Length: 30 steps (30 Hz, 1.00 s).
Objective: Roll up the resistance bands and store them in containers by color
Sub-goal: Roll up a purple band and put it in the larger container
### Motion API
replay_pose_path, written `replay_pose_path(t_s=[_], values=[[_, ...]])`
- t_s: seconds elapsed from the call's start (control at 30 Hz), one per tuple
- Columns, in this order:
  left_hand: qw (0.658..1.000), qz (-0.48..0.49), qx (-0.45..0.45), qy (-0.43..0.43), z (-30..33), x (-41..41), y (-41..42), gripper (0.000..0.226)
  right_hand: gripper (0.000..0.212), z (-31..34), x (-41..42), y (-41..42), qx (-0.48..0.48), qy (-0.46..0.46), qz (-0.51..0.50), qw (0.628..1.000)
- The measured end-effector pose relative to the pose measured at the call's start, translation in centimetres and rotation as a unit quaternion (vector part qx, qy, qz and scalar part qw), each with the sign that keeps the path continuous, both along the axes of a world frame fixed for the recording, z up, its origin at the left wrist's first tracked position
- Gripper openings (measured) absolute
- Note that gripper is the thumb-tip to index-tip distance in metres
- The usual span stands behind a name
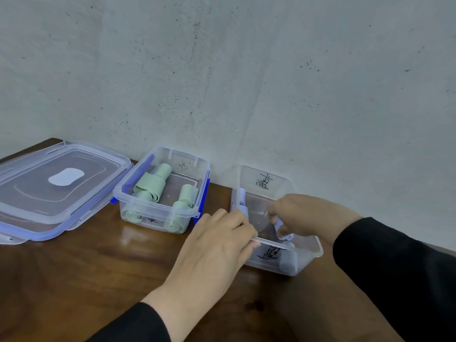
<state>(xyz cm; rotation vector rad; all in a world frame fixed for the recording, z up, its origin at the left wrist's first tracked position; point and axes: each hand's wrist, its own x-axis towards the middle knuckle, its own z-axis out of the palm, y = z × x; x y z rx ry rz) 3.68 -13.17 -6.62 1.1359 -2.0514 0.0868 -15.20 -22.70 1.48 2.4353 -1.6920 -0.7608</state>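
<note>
Two clear plastic containers stand on the brown table by the wall. The left container [158,210] holds several rolled green bands [150,185]. The right container [306,261] carries black handwriting and holds pale blue-lilac rolls, one [288,261] at its near right corner and another [242,201] against its left wall. My right hand [313,214] reaches down inside this container and grips a rolled pale blue band [280,229]. My left hand [217,245] grips the container's near left rim with curled fingers.
Two clear lids with blue clips [56,186] lie stacked at the far left of the table. A grey speckled wall [246,82] rises right behind the containers. Bare wooden tabletop [86,280] spreads in front of the containers.
</note>
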Motion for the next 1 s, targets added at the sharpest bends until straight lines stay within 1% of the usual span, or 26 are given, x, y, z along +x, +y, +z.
replay_pose_path(t_s=[0.2,0.4,0.47,0.6,0.73,0.83,0.9,0.93,1.0], values=[[1.0,0.0,-0.004,0.003,-0.1,-0.1,-0.1,0.028,0.029,0.1,-0.7,-0.5,-0.012,-0.004,0.015,1.0],[1.0,-0.001,-0.009,0.009,0.1,-0.2,0.0,0.018,0.022,-0.6,-1.4,-1.3,-0.027,-0.008,0.031,0.999],[1.0,-0.005,-0.01,0.012,0.1,-0.2,0.1,0.017,0.024,-0.6,-1.3,-1.3,-0.031,-0.01,0.037,0.999],[0.999,-0.02,-0.01,0.028,0.0,0.0,0.2,0.015,0.013,-0.8,-1.3,-1.4,-0.055,-0.007,0.085,0.995],[0.999,-0.031,-0.011,0.038,-0.1,0.0,0.1,0.016,0.024,-0.9,-1.4,-1.6,-0.053,0.002,0.082,0.995],[0.998,-0.036,-0.004,0.045,-0.2,0.0,0.1,0.021,0.015,-0.7,-1.3,-1.6,-0.043,-0.012,0.073,0.996],[0.998,-0.041,-0.003,0.05,-0.2,0.0,0.2,0.024,0.021,-0.6,-1.3,-1.6,-0.044,-0.013,0.067,0.997],[0.998,-0.041,-0.002,0.054,-0.2,0.0,0.3,0.027,0.025,-0.4,-1.2,-1.7,-0.046,-0.026,0.064,0.997],[0.997,-0.038,0.002,0.063,0.0,0.1,0.4,0.032,0.029,0.2,-1.2,-1.9,-0.067,-0.085,0.061,0.992]])
